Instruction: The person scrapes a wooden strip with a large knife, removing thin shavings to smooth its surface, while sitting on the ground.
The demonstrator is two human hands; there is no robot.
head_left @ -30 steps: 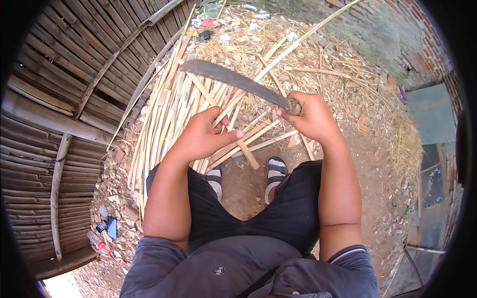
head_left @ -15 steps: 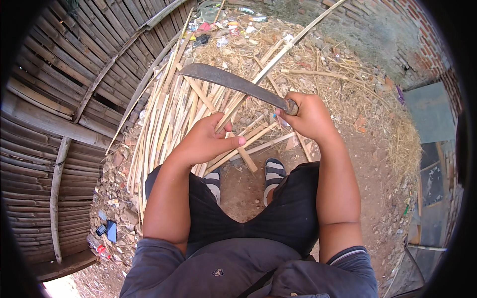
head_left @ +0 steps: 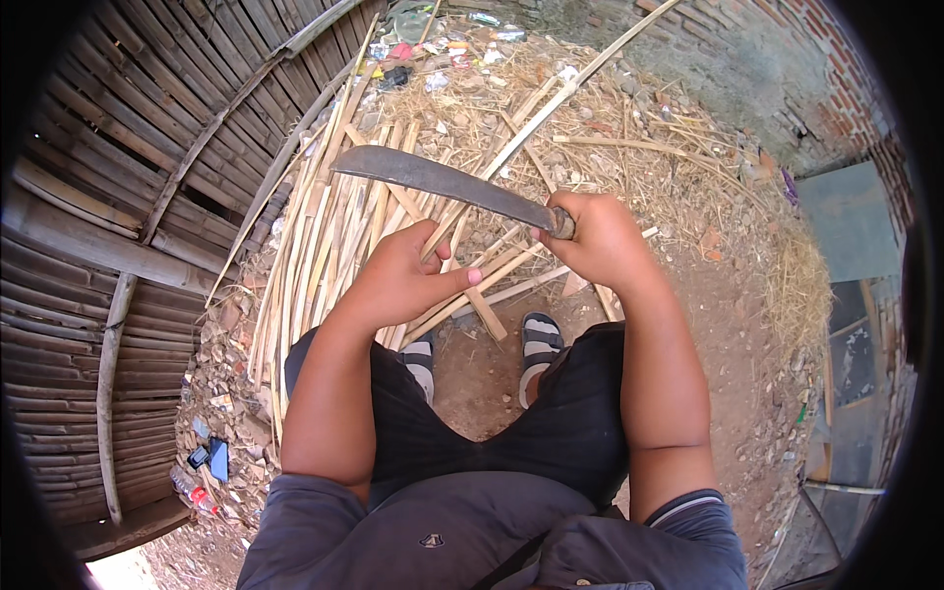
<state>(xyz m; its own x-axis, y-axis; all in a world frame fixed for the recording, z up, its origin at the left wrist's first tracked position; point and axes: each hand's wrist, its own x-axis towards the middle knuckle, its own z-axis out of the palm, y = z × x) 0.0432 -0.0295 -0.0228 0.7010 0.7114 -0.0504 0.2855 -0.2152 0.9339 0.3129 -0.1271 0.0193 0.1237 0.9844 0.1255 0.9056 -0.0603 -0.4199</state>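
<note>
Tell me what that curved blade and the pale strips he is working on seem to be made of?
The curved blade in the right hand looks like dull, dark grey steel, unpolished and mottled, possibly rust-stained. The strip held by the left hand and the pile of strips beyond look like split bamboo: pale yellow, dry, long and straight-grained, with a matt, unfinished surface.

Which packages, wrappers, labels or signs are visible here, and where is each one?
Litter wrappers: top centre, beyond the bamboo strips; small, crumpled, red, blue and white.
Flat dark packet: lower left on rubble by the bamboo wall; rectangular, dark blue.
No signs or screens.
</note>
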